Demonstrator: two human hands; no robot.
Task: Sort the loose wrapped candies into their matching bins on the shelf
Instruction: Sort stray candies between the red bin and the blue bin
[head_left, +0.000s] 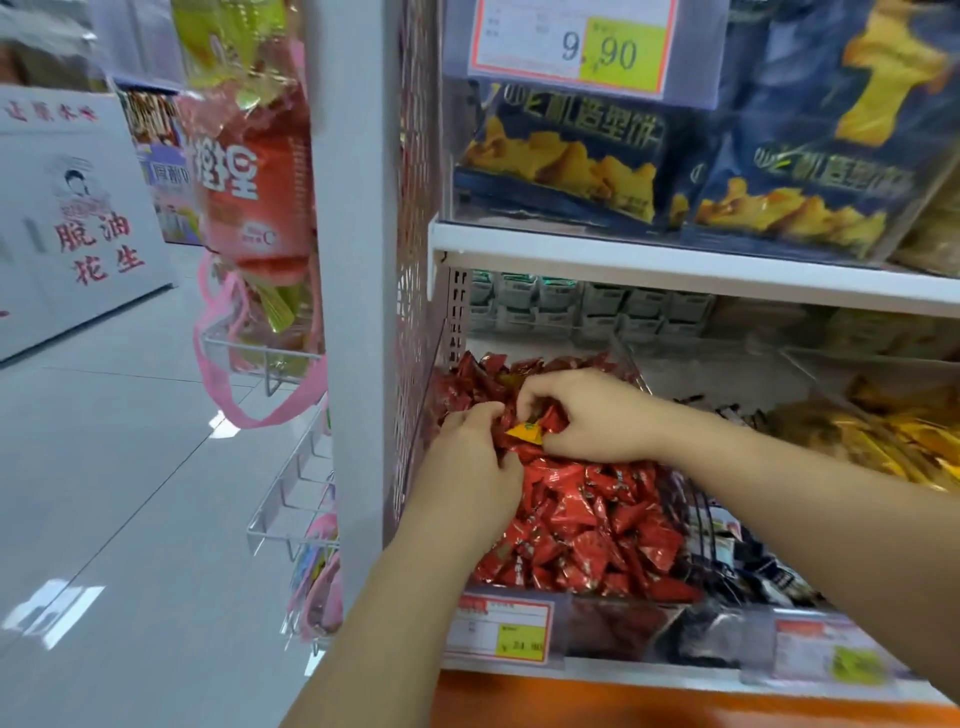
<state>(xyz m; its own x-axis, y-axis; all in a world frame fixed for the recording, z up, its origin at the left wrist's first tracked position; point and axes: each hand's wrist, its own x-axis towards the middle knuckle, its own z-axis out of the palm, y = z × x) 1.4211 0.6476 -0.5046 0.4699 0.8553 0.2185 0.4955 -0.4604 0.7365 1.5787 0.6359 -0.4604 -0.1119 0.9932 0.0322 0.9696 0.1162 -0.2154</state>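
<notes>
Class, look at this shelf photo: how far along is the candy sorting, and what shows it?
Done: nothing finished is visible. In hand: the right hand appears to pinch a stray yellow candy among the red candies; the left hand reaches into the pile beside it. Left: move it to the yellow candies heaped at the right, then check for other strays.

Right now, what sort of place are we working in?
A shop, most likely a grocery or snack store: printed price tags hang on the shelf edges, a bin brims with red wrapped candies, and bagged snacks fill the level above.
</notes>
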